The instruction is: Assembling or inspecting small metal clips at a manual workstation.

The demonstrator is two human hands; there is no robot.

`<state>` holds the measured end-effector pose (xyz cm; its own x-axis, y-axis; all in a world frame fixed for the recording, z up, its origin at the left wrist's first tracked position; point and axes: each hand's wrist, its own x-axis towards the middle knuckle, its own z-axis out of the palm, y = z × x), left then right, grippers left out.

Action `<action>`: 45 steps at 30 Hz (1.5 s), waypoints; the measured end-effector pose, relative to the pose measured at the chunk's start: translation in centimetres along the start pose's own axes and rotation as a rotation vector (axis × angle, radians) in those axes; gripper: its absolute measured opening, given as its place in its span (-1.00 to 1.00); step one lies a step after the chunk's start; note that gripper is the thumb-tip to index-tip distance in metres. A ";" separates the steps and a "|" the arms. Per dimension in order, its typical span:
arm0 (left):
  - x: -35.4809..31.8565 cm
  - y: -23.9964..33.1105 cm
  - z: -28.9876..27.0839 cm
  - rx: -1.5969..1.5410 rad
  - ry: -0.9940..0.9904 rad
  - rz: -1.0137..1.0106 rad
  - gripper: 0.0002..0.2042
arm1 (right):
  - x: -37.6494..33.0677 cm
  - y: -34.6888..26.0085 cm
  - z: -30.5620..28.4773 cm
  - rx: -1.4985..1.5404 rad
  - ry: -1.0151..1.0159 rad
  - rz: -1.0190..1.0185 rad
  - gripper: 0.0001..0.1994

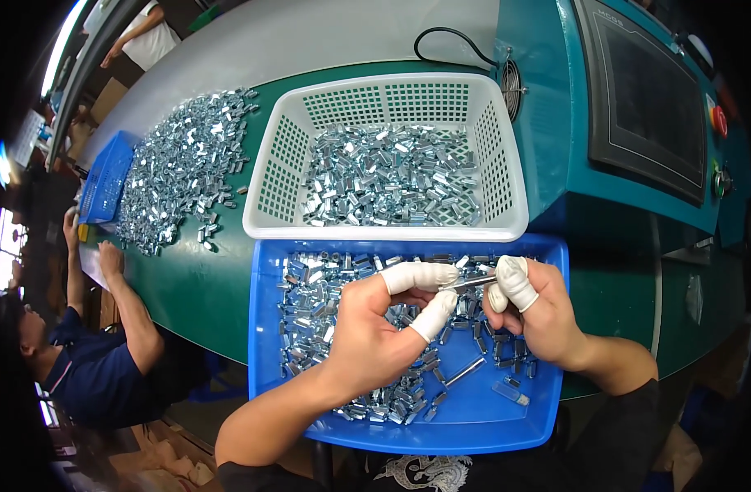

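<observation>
My left hand, with white finger cots on thumb and index finger, pinches a small shiny metal hex piece, mostly hidden by the fingertips. White cots also cover fingertips of my right hand, which is closed on a slim metal rod. The rod's left end meets the piece between my left fingertips; whether it sits inside cannot be told. Both hands are above a blue tray strewn with many small metal hex pieces. Near its front right lie another thin rod and a clear tube.
Behind the tray stands a white perforated basket of similar pieces. A pile of them lies left on the green table beside a blue basket, where a co-worker's hands are. A teal machine with a screen stands right.
</observation>
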<state>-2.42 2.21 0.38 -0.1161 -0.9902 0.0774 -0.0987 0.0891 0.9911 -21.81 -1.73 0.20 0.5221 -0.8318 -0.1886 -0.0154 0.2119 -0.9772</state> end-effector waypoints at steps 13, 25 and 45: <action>0.6 -0.2 -0.7 0.454 -0.015 0.472 -0.79 | 0.4 0.2 -0.2 -0.021 -0.096 0.062 -0.55; 0.3 -0.2 -0.1 0.413 0.009 0.450 -0.80 | 0.4 -0.3 0.0 -0.020 -0.120 0.105 -0.49; 0.9 -0.4 -0.1 0.609 0.021 0.736 -0.63 | 0.7 0.5 -0.6 0.189 -0.247 0.229 -0.52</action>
<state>-2.42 1.25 0.10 -0.3366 -0.6648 0.6668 -0.5059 0.7250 0.4674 -21.99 -2.51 -0.47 0.7134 -0.6080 -0.3485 -0.0104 0.4880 -0.8728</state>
